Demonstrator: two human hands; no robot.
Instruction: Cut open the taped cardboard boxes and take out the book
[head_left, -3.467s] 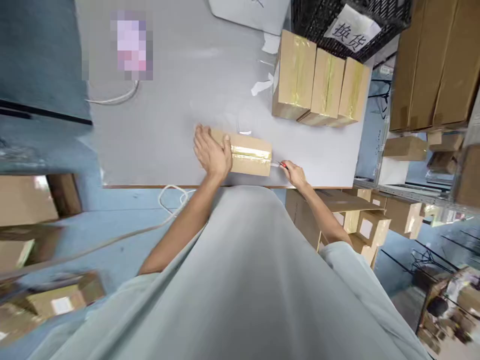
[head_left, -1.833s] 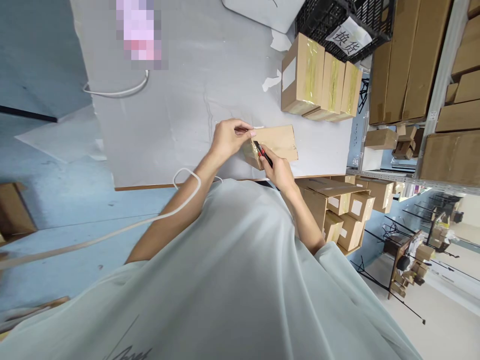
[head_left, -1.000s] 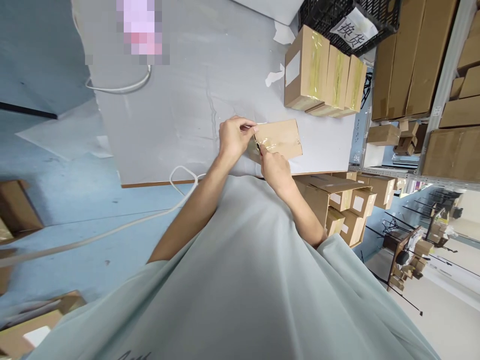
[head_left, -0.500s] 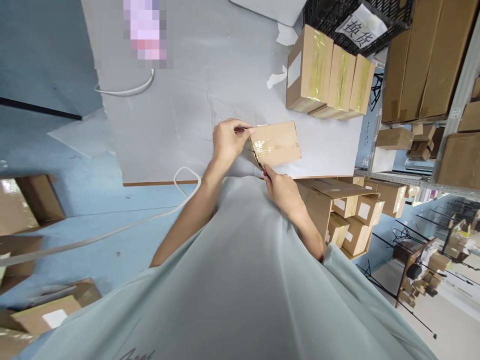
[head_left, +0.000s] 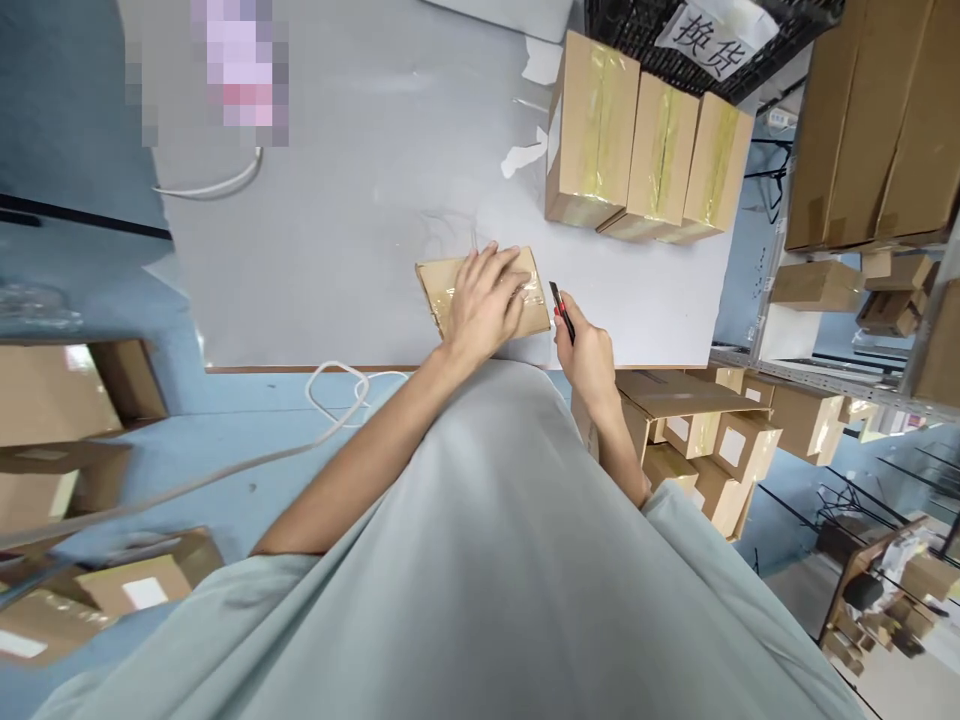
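Observation:
A small cardboard box with shiny clear tape lies on the grey-white table near its front edge. My left hand rests on top of the box with its fingers stretched out and spread. My right hand is wrapped round a black and red utility knife, just right of the box and apart from it. The knife's dark tip points up and away from me. Part of the box's top is hidden under my left hand.
Three taped cardboard boxes stand in a row at the table's back right, before a black crate with a paper sign. An open carton of smaller boxes stands below the right edge. A white cable hangs at the front left.
The box has shifted left and turned, its taped end now to the right. My left hand has gone from pinching its corner to lying on top. The knife has come away from the box.

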